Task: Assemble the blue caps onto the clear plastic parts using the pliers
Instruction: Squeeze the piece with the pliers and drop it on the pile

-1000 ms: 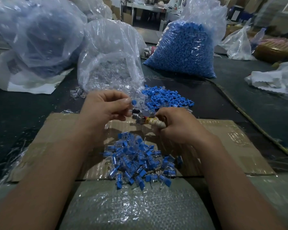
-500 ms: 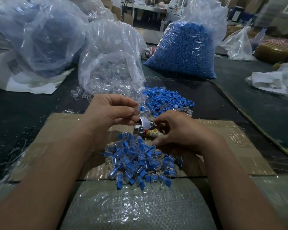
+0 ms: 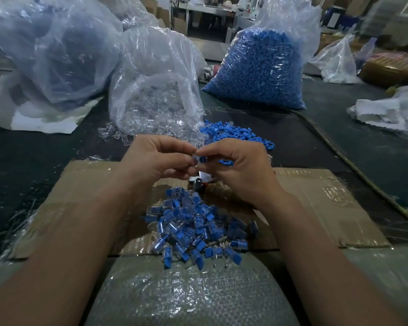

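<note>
Left hand (image 3: 156,158) fingers pinch a clear part (image 3: 194,158); right hand (image 3: 240,168) fingers pinch a blue cap (image 3: 202,159) right against it, both held above the cardboard (image 3: 316,203). Pliers (image 3: 198,182) lie on the cardboard just under the hands, in neither grip. Assembled pieces (image 3: 193,227) heaped toward the near edge of the worktop (image 3: 45,149). Loose caps (image 3: 236,134), bag of clear parts (image 3: 151,100) and bag of caps (image 3: 257,71) sit toward the far edge.

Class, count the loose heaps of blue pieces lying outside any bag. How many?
2. A heap of blue caps lies on the dark mat, far side; a heap of capped clear parts lies on the cardboard, nearer. More may be hidden.
</note>
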Available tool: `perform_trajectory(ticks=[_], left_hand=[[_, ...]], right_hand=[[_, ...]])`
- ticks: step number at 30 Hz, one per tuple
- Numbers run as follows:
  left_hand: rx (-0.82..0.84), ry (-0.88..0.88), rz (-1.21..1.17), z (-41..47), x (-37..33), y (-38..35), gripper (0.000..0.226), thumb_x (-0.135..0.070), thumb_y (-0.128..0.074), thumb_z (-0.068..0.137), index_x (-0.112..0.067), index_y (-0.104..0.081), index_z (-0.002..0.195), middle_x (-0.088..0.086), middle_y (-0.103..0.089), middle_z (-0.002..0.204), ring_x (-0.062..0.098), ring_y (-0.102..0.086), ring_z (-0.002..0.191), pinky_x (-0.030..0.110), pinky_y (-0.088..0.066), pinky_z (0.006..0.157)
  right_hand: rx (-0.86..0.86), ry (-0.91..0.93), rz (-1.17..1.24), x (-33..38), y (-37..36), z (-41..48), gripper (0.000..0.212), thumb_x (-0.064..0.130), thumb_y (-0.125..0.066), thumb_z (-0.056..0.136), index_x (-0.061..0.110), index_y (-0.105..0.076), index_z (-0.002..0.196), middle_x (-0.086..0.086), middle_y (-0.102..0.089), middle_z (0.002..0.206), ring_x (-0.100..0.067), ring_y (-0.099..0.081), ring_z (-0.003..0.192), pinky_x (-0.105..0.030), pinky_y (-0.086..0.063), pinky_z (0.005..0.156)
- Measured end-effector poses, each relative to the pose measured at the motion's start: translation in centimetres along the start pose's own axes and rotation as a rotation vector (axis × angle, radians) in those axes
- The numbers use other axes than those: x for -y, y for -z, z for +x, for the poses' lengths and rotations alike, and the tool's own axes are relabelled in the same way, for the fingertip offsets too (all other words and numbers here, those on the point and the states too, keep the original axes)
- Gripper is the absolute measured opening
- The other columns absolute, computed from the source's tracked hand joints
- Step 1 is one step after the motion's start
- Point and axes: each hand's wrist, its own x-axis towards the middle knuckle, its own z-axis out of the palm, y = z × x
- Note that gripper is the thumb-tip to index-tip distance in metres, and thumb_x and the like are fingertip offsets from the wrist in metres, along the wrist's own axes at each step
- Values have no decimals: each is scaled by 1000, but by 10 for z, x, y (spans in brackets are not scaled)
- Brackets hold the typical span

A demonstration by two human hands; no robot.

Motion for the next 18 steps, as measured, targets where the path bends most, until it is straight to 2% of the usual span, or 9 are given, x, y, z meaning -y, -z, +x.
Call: perform_trajectory(ticks=[4, 9, 18], left_hand=[[-25, -15, -35, -1, 0, 0, 11, -8, -70, 52, -12, -73, 63, 9, -70, 64, 15, -66, 55, 18, -51, 50], [-56, -32, -31, -1, 1, 0, 11, -7, -71, 52, -12, -72, 62, 8, -69, 61, 15, -66, 54, 19, -50, 50], [-18, -1, -106, 0, 3, 0, 12, -7, -71, 52, -13, -73, 63, 9, -69, 64, 17, -67, 57, 20, -52, 51]], right_hand=[[-11, 10, -1, 1, 0, 0, 28, 7, -73, 73, 5, -69, 101, 10, -60, 89, -2, -58, 88, -13, -49, 80], [-36, 7, 57, 0, -3, -1, 27, 7, -74, 71, 4, -70, 97, 10, -61, 85, 0, -60, 84, -9, -49, 77], [-91, 2, 110, -5, -3, -1, 25, -2, -72, 72, 0, -70, 96, 6, -64, 86, -2, -63, 84, -13, -51, 76]])
